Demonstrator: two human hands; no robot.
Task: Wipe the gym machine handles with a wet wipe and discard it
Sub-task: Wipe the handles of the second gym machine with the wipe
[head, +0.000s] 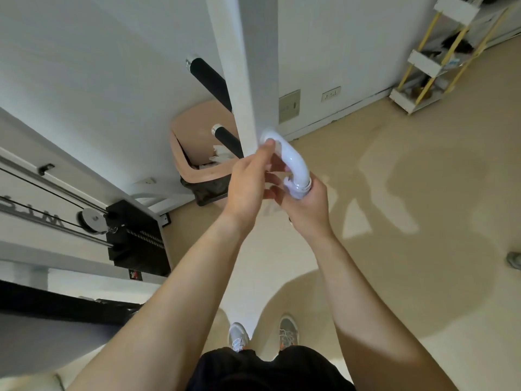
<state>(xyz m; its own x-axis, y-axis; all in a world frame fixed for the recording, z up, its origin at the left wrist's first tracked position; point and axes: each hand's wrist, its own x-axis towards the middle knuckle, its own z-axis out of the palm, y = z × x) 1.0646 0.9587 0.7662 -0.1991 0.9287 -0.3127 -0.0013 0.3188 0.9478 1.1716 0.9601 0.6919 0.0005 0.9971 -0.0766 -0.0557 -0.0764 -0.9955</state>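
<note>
— Starting from the post [253,80], where is the handle [296,165]?
— Fixed to the post's right side: a white curved tube that bends away from it and down.
— And the hands?
— Both are at the handle. The right hand [307,210] is clenched round its lower end, the end farthest from the post. The left hand [248,187] lies between post and handle with its fingers stretched out, one fingertip touching the handle's top, just beside the post. It grasps nothing that I can see.
— Where is the wipe [296,191]?
— A pale, whitish wad sits wrapped on the handle's lower end, inside the right hand's grip. Its edges are blurred, so I cannot tell how far it reaches.
— What lies left of the post?
— Two black padded bars [210,77] stick out from it, one above the other. Behind them a tan bin [183,153] stands against the wall, with white crumpled paper inside and a dark liner. Farther left is a black weight stack [138,238] with cables and a pulley.
— And right of the post?
— Beige floor [394,193], and well apart, by the wall, a white rack [431,60] with yellow legs.
</note>
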